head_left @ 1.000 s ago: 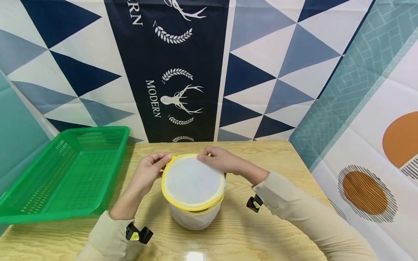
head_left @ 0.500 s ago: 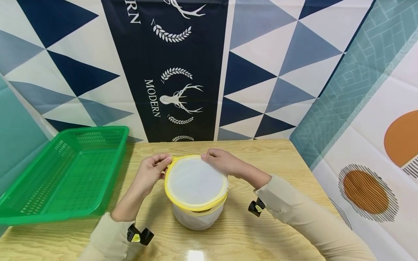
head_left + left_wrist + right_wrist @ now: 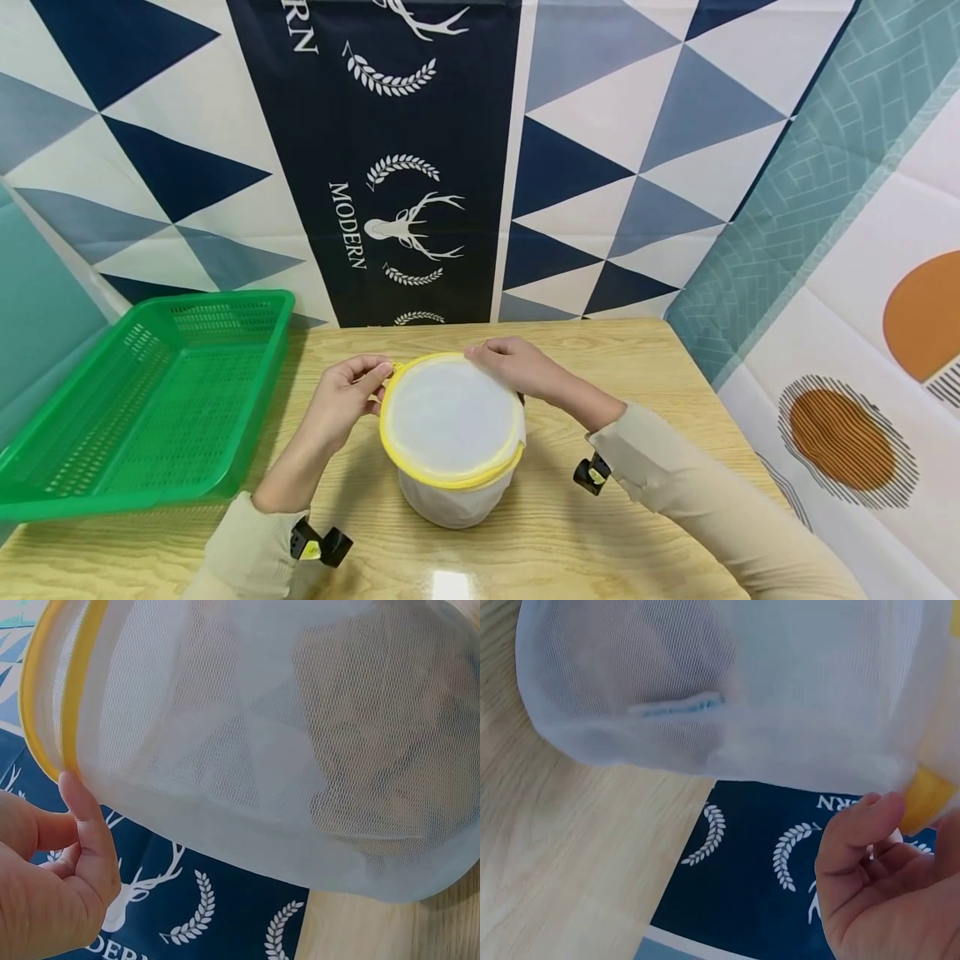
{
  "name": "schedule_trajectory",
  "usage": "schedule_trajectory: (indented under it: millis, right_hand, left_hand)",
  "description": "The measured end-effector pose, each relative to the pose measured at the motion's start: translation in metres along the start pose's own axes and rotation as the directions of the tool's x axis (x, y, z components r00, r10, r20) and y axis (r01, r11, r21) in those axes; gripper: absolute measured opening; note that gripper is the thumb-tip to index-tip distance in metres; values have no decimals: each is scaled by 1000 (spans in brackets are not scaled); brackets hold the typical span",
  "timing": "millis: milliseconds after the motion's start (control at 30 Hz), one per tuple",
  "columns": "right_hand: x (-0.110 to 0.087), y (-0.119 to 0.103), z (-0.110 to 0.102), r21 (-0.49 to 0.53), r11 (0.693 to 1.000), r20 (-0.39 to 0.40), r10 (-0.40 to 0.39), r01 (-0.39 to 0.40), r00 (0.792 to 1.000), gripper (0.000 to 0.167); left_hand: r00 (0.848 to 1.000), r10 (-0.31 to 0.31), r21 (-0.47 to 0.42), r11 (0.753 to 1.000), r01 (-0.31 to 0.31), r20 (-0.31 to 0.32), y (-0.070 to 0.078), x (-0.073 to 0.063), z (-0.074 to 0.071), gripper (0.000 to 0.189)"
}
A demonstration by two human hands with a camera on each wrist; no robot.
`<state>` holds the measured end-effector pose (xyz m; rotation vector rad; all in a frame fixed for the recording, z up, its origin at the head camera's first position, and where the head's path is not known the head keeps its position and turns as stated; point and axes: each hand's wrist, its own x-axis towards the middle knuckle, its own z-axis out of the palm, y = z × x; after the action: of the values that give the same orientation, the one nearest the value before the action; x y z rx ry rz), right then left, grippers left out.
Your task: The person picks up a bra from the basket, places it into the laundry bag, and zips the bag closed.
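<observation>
A cylindrical white mesh laundry bag (image 3: 456,417) with a yellow zipper rim (image 3: 384,429) stands on the table in the head view, its round top lying over the opening. My left hand (image 3: 347,400) pinches the yellow edge at the bag's back left. At the back right, my right hand (image 3: 517,367) grips the rim between thumb and fingers. Through the mesh in the left wrist view, a brownish bundle (image 3: 390,727) shows low inside the bag. The right wrist view shows a small label (image 3: 679,706) near the bag's lower part.
To the left sits a green plastic basket (image 3: 251,417) with perforated sides. The wooden table (image 3: 600,358) ends at a patterned wall cloth (image 3: 420,125) behind the bag. Another printed cloth (image 3: 832,358) hangs along the right.
The bag has shifted slightly right, the right hand along with it. At the front, the dark gap under the top has narrowed. The left hand keeps its pinch on the edge.
</observation>
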<state>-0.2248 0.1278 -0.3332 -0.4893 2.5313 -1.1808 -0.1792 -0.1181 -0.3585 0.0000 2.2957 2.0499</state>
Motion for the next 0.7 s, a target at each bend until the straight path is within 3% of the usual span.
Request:
schedule_trajectory:
  millis: [200,500,700]
  right_hand:
    - [19,-3,-2,-155,980,-49,-136,127,989,35]
    - [36,-19,-4,-123,955,106,-258,270,960,27]
    - [39,-20,-3,-87,955,177,-267,285,947,28]
  left_hand:
    - [999,-1,-37,999,3,48,3,0,4,29]
    - [999,3,-46,999,0,50,4,0,8,30]
    - [999,2,-50,999,1,45,4,0,7,31]
